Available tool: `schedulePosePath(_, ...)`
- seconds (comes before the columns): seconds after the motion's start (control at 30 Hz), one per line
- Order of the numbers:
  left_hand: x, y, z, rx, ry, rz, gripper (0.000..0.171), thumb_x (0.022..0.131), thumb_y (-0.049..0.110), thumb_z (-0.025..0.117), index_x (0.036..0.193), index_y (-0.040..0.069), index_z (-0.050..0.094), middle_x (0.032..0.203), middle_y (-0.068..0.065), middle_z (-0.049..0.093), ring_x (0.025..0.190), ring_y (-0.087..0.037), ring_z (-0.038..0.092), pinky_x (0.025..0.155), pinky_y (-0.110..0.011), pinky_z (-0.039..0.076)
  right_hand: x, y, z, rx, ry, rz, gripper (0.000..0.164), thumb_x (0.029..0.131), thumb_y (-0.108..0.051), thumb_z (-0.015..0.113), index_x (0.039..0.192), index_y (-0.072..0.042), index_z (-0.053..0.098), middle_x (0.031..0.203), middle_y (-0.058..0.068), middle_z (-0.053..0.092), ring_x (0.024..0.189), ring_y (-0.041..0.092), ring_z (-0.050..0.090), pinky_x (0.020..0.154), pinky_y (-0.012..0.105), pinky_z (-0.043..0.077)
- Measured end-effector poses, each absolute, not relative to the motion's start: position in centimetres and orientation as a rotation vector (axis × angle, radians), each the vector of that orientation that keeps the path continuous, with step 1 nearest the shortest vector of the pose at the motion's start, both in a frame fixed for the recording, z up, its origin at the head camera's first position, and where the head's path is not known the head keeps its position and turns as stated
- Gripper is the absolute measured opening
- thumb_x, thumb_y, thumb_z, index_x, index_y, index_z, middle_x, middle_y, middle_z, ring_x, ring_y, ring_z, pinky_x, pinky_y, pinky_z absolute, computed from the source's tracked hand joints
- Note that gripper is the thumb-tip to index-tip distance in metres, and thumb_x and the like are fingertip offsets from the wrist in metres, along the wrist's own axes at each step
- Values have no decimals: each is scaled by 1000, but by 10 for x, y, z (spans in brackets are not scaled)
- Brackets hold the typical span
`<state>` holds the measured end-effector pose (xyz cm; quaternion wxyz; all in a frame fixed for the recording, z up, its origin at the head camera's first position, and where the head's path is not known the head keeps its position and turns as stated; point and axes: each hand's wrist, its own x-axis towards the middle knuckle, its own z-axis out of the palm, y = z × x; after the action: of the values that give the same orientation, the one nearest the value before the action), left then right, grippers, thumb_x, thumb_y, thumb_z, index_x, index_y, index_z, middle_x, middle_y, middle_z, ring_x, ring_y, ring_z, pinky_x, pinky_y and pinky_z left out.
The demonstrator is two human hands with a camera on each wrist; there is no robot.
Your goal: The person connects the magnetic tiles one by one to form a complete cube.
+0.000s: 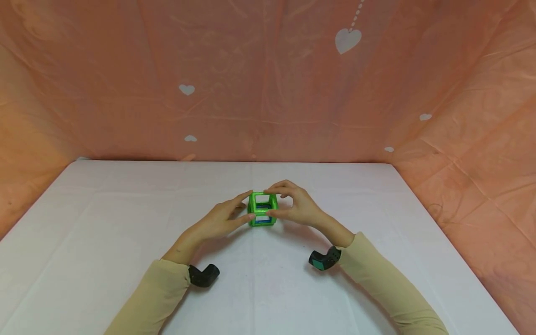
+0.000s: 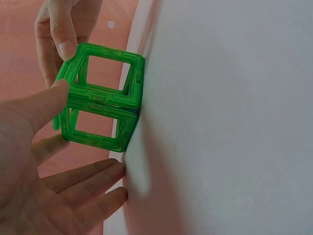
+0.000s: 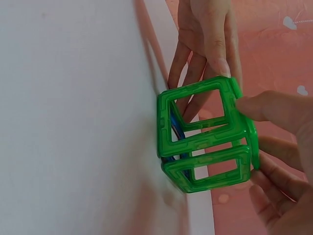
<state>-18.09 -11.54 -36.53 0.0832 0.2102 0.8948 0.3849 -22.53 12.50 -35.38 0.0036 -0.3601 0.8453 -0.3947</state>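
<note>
A small box of green see-through magnetic tiles (image 1: 261, 212) stands on the white table, its sides being open square frames. Inside, near the bottom, a blue tile (image 3: 176, 122) shows. My left hand (image 1: 219, 218) holds the box's upper left edge between thumb and index finger, while its other fingers extend below, as the left wrist view shows. From the opposite side, my right hand (image 1: 303, 207) pinches the upper right edge with its thumb in front and fingers behind. In the right wrist view, a narrow gap runs between two of the green frames (image 3: 200, 142).
A white cloth (image 1: 125, 242) covers the table. Orange sheeting with pale hearts (image 1: 268, 93) hangs behind it and along the sides. Black wrist devices (image 1: 204, 275) sit at both sleeve cuffs.
</note>
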Motion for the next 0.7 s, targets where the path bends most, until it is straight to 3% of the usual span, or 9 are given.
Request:
schedulePosePath(0.17, -181, -116, -366, 644, 2683, 1147, 66, 97, 33, 56, 151, 11, 27, 131, -26, 55, 126, -38, 51, 104, -56, 38, -225, 125, -353, -1095, 2641, -1222, 46, 78, -17, 79, 122, -7, 66, 121, 9, 59, 116, 26, 54, 95, 49, 47)
schedulePosePath(0.7, -181, -115, -364, 646, 2686, 1131, 65, 98, 35, 55, 151, 10, 27, 131, -26, 55, 126, -39, 50, 104, -57, 37, -224, 127, -355, -1091, 2577, -1305, 45, 79, -12, 79, 121, -3, 65, 122, 12, 58, 115, 26, 55, 87, 34, 53)
